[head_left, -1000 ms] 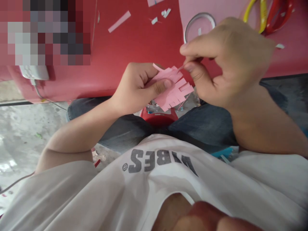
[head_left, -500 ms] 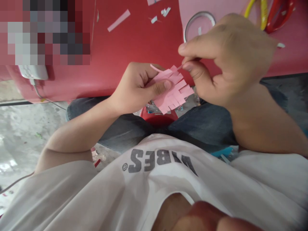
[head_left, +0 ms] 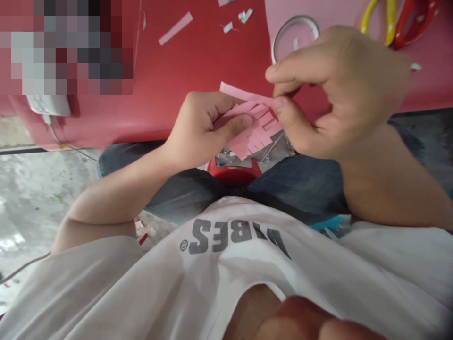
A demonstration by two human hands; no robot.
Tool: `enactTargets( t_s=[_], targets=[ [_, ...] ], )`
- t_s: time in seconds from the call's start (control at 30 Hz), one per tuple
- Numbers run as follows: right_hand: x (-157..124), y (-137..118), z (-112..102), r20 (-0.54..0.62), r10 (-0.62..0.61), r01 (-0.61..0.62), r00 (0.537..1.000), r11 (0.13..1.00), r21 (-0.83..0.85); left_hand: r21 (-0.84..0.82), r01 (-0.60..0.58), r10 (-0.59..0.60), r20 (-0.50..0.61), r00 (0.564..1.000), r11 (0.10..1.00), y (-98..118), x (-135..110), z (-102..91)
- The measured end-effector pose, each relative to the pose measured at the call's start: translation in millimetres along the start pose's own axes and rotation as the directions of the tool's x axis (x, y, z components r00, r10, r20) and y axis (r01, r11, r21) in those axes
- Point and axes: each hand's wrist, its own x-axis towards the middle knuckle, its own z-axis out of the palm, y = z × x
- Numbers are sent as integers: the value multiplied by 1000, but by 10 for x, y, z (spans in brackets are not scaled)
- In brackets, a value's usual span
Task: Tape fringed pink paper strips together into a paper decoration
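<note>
A white T-shirt [head_left: 226,264] with dark "VIBES" lettering is filling the bottom of the view, and a few blue paper scraps [head_left: 331,224] are lying just beside its right side, under the right forearm. Past it, blue jeans [head_left: 300,186] are stretching across the lap, with a rounded red object [head_left: 233,171] sitting between the knees and shiny scraps [head_left: 226,157] lying just beyond it. On the left, a concrete floor [head_left: 35,198] is spreading out below the table edge.

Above the lap, the fringed pink paper [head_left: 256,134] is being held in the air between both hands. The left hand [head_left: 201,127] is grasping its lower part, with the left thumb [head_left: 240,123] pressing on top and the fingers curled behind. The right hand [head_left: 336,89] is pinching the upper edge, the right thumb [head_left: 279,105] bearing on the paper and the right forefinger [head_left: 293,71] arching above it.

Beyond the hands, a red surface [head_left: 201,61] is carrying a pale pink strip [head_left: 175,28] and small scraps [head_left: 244,16]. Further right, a pink sheet [head_left: 428,80] is holding a silver ring [head_left: 295,38], while yellow and red loops [head_left: 396,23], scissor handles by the look of them, are lying at the top edge. A white device [head_left: 47,106] with a cord is sitting at the left, beneath a pixelated patch [head_left: 67,47].
</note>
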Motion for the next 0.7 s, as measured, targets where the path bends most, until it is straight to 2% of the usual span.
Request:
enactTargets(
  t_s=[0.2, 0.3, 0.43, 0.53, 0.7],
  targets=[
    [-65, 41, 32, -23, 23, -24, 999, 999, -41, -45, -112, 115, 62, 991, 993, -92, 31, -39],
    [-77, 54, 42, -42, -2, 2, 999, 1000, 4, -67, -107, 111, 61, 992, 992, -86, 39, -52],
    [-55, 1, 27, -46, 41, -39, 998, 998, 47, -84, -9, 14, 66, 998, 996, 13, 16, -42],
    [-46, -86, 2, -112, 124, -119, 986, 992, 52, -30, 99, -98, 33, 995, 995, 96, -17, -21],
    [-32, -222, -31, -198, 244, -215, 949, 964, 156, -13, 129, -129, -45, 991, 992, 56, -32, 14]
  ],
)
